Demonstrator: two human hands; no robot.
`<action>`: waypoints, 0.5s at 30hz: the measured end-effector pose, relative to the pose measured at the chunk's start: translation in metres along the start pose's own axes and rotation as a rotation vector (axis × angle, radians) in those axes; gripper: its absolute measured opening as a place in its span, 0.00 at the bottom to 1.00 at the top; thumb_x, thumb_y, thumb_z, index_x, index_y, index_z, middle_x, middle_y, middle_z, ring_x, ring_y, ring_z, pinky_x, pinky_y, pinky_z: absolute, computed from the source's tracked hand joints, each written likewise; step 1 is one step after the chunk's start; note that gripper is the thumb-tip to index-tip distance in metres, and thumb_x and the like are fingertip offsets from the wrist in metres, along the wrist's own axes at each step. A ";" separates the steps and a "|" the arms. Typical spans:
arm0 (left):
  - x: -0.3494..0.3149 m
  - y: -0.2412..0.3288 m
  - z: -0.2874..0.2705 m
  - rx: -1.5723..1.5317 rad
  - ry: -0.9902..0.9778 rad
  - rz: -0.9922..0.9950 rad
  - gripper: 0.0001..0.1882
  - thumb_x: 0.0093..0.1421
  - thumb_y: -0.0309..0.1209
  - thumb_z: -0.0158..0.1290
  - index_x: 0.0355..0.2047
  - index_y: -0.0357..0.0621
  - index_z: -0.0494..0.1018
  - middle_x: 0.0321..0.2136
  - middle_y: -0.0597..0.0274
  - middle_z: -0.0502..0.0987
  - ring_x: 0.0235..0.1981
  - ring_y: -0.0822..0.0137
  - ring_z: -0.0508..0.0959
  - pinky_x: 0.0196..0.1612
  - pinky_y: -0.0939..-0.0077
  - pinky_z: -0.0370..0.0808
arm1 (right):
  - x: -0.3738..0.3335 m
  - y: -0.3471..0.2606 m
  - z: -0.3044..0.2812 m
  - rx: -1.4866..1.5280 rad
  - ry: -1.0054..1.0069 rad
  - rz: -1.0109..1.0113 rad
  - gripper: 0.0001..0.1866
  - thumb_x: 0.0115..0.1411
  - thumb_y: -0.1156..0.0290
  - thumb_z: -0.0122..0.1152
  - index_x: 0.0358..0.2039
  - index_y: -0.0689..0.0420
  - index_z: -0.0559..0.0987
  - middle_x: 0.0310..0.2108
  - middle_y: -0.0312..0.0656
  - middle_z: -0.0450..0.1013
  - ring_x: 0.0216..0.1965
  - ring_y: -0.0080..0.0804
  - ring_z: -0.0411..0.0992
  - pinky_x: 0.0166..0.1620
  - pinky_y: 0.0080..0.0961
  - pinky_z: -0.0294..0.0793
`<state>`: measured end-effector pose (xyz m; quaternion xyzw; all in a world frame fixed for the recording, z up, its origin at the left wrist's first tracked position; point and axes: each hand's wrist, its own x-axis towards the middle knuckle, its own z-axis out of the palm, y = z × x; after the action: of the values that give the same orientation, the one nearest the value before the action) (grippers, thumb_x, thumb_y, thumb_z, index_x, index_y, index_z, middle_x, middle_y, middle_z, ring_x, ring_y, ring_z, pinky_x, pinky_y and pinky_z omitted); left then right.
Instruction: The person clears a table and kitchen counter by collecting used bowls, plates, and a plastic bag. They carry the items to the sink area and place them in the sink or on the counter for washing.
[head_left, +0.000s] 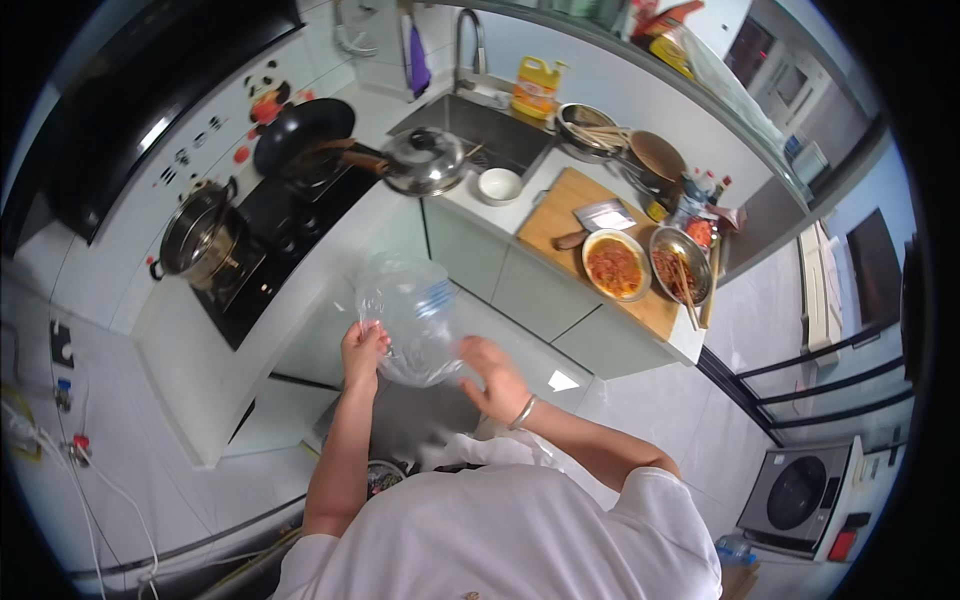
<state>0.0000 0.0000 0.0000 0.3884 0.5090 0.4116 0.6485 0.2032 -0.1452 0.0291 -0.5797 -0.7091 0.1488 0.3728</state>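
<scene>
A clear plastic bag (415, 315) with blue marks on one side hangs puffed out in front of me, over the floor by the counter. My left hand (367, 350) is closed on its left edge. At the bag's right side is my right hand (492, 378), fingers stretched out and thumb apart, slightly blurred; whether it touches the plastic I cannot tell. A bracelet circles my right wrist.
On the stove at left stand a steel pot (200, 240) and a black wok (305, 135). A lidded pan (425, 160) and white bowl (499, 186) sit near the sink (500, 128). A cutting board (560, 215) bears a cleaver and two food-filled bowls.
</scene>
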 end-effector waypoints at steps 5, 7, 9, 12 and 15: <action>-0.011 0.000 0.155 0.099 -0.121 0.314 0.02 0.59 0.23 0.47 0.28 0.39 0.68 0.24 0.67 0.70 0.26 0.78 0.70 0.32 0.84 0.68 | -0.018 0.056 -0.123 -0.155 0.345 0.239 0.18 0.44 0.79 0.56 0.39 0.58 0.73 0.41 0.50 0.65 0.44 0.48 0.64 0.46 0.38 0.65; -0.003 0.011 0.189 0.176 -0.257 0.364 0.03 0.59 0.23 0.46 0.28 0.39 0.68 0.24 0.69 0.70 0.25 0.78 0.69 0.32 0.84 0.67 | 0.004 0.069 -0.123 0.038 0.399 0.126 0.14 0.45 0.82 0.53 0.35 0.59 0.73 0.37 0.47 0.67 0.37 0.46 0.66 0.42 0.34 0.66; -0.003 0.009 0.227 0.179 -0.471 0.397 0.02 0.58 0.22 0.47 0.27 0.39 0.68 0.24 0.69 0.69 0.26 0.77 0.69 0.33 0.83 0.67 | 0.027 0.091 -0.135 0.182 0.319 0.080 0.13 0.45 0.84 0.51 0.35 0.60 0.73 0.34 0.46 0.68 0.36 0.46 0.66 0.42 0.32 0.66; -0.012 0.020 0.282 0.413 -0.842 0.449 0.02 0.52 0.18 0.48 0.27 0.36 0.67 0.25 0.65 0.68 0.30 0.74 0.68 0.34 0.80 0.66 | 0.054 0.160 -0.162 0.405 0.228 0.127 0.11 0.51 0.81 0.46 0.35 0.61 0.73 0.33 0.42 0.70 0.37 0.36 0.68 0.43 0.29 0.67; -0.011 0.029 0.317 0.514 -1.099 0.451 0.03 0.52 0.17 0.47 0.27 0.36 0.66 0.26 0.63 0.68 0.31 0.73 0.68 0.35 0.80 0.65 | 0.080 0.203 -0.195 0.931 0.073 0.251 0.11 0.57 0.73 0.48 0.41 0.59 0.72 0.39 0.37 0.70 0.39 0.25 0.67 0.46 0.25 0.66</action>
<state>0.3050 -0.0269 0.0875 0.7829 0.0909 0.1438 0.5984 0.4806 -0.0563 0.0588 -0.4373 -0.4784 0.4737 0.5963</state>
